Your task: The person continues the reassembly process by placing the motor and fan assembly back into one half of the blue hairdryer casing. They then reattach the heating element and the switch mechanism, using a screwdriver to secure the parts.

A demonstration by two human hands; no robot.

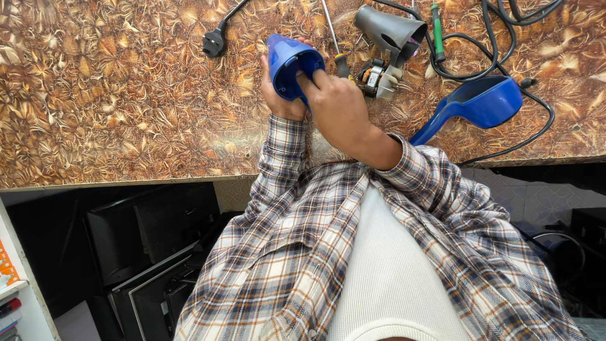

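Above the patterned worktop (126,95), the left hand (281,101) cupped a light, stiff, probably slippery blue plastic shell (287,60) while the right hand (338,107) pinched its rim, fingers curled closed.

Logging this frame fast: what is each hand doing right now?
Left hand: closed around the blue housing piece, holding it up.
Right hand: on the same piece, fingers reaching into its opening.
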